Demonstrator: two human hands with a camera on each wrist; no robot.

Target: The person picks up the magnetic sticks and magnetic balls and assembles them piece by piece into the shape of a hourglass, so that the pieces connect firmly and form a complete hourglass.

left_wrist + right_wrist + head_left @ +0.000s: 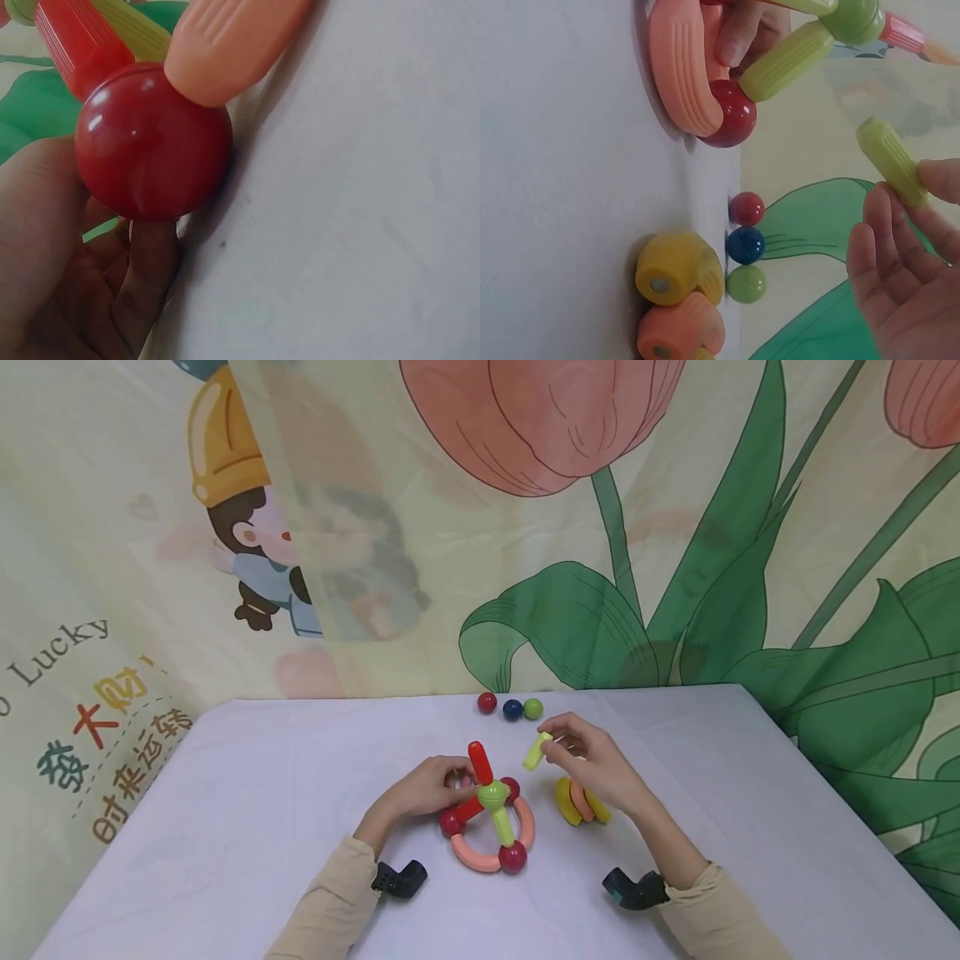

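Observation:
A toy frame of sticks and balls stands mid-table. Curved pink sticks [474, 855] and red balls [513, 857] form its base ring; straight sticks slope up to a green ball [492, 794], topped by a red stick [480, 762]. My left hand [427, 789] holds the frame on its left side, with thumb and fingers about a red ball [154, 142] in the left wrist view. Right of the frame, my right hand [600, 764] pinches a light green stick [892, 161] between thumb and fingers, off the table and apart from the frame.
Three loose balls, red [487, 702], blue [513, 710] and green [533, 708], lie near the table's back edge. Curved yellow [567, 802] and pink [581, 802] sticks lie together below my right hand. A printed cloth [420, 527] hangs behind the white table [300, 752].

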